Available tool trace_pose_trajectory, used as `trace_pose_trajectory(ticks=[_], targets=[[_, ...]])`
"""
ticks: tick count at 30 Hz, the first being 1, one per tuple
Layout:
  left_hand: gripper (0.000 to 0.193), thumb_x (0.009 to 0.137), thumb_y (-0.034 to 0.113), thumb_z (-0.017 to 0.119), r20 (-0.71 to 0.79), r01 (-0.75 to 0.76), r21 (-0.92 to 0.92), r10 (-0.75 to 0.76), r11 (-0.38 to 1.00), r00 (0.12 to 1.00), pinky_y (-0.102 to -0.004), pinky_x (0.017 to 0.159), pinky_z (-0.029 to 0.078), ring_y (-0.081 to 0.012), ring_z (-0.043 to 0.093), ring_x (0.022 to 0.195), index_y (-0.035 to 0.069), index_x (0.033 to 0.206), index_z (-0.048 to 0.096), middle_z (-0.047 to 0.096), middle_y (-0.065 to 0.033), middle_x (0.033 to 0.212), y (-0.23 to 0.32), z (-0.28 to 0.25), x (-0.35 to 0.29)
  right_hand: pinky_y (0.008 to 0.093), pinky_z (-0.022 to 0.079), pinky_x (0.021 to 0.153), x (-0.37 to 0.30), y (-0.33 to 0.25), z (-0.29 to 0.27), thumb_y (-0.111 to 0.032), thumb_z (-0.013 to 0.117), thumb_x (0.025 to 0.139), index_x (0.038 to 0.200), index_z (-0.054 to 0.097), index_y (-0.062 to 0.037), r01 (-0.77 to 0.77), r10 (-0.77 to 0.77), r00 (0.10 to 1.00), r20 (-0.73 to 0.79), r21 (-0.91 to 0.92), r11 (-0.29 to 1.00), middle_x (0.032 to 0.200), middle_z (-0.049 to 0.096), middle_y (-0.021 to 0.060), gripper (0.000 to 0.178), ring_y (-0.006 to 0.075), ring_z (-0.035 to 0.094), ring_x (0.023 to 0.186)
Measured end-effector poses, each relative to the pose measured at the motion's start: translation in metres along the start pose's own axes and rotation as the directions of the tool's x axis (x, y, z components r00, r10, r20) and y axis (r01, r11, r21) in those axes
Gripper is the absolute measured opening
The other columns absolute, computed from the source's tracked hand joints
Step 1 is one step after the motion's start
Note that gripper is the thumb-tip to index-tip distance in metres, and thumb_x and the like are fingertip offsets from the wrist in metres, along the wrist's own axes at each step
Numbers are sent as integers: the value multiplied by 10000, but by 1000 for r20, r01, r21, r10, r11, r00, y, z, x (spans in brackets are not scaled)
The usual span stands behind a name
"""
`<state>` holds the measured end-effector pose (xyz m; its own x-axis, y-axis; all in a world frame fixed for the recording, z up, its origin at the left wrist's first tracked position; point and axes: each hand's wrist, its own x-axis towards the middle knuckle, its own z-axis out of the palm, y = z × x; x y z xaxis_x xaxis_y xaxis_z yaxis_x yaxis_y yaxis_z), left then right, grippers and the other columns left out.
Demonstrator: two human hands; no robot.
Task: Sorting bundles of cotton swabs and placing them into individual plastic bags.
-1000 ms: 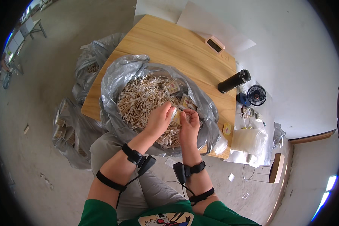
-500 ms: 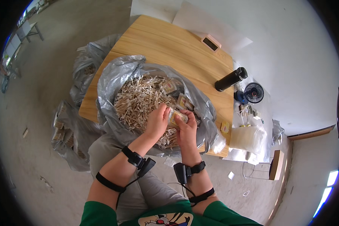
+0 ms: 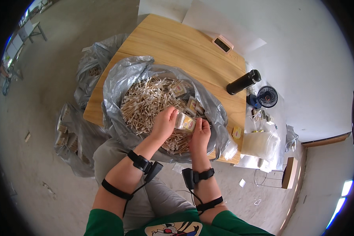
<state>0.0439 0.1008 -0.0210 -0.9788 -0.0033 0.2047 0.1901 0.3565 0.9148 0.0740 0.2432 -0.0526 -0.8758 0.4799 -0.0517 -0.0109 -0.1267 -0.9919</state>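
Sleeves [image 3: 104,223] green at our near edge, grey trousers [image 3: 163,196] beyond. Black straps [image 3: 117,190] with small dark modules [image 3: 153,173] sit on both our forearms. Our left hand [image 3: 164,125] has thumb and fingers clamped on the left end of a clear packet [image 3: 185,122] of cotton swabs with a yellow printed label. Our right hand [image 3: 200,135] is curled at the packet's right end; we can't tell if it grips. Packet is up between both hands, over the loose swabs [image 3: 145,103]. Those fill an open grey plastic bag [image 3: 126,67] on the table's near part. In the same bag we see more packets [image 3: 192,105] lying right of the pile and near its far side. Two more grey bags [image 3: 82,161] with swabs in them sit left of our table [image 3: 161,39], which is wood-topped. Right side: yellow card [image 3: 236,132] near the edge, stack of clear plastic bags [image 3: 259,144] just beside it. Farther up, black bottle [image 3: 243,82] lies tilted in our view, small dark fan [image 3: 267,96] next to it. Far edge: pink-framed device [image 3: 222,43] with dark screen, near the pale wall [image 3: 299,74].
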Motion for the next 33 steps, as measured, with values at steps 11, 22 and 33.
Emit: trace_pose_trajectory(ticks=[11, 22, 33], targets=[[190, 895, 208, 552, -62, 25, 216, -12, 976, 998, -379, 534, 414, -312, 548, 577, 22, 881, 590, 569, -162, 663, -16, -29, 16, 296, 441, 634, 13, -7, -14, -235, 527, 923, 860, 585, 21, 8, -51, 996, -75, -489, 873, 720, 604, 103, 270, 158, 534, 653], [155, 881, 197, 538, -253, 75, 370, 23, 926, 967, -455, 535, 418, -377, 564, 614, 60, 811, 555, 569, -161, 637, -14, -69, 36, 350, 464, 656, 8, -29, -5, -225, 534, 911, 865, 582, 10, 151, -184, 983, 15, -637, 756, 745, 619, 164, 244, 281, 582, 666], [152, 894, 162, 522, -233, 4, 313, 72, 950, 970, -421, 583, 422, -354, 552, 681, 31, 816, 529, 565, -161, 737, -8, -72, 36, 445, 446, 752, -4, -32, 8, -264, 623, 800, 875, 591, -26, 410, -279, 899, 337, -873, 266, 888, 583, 177, 251, 373, 555, 847]])
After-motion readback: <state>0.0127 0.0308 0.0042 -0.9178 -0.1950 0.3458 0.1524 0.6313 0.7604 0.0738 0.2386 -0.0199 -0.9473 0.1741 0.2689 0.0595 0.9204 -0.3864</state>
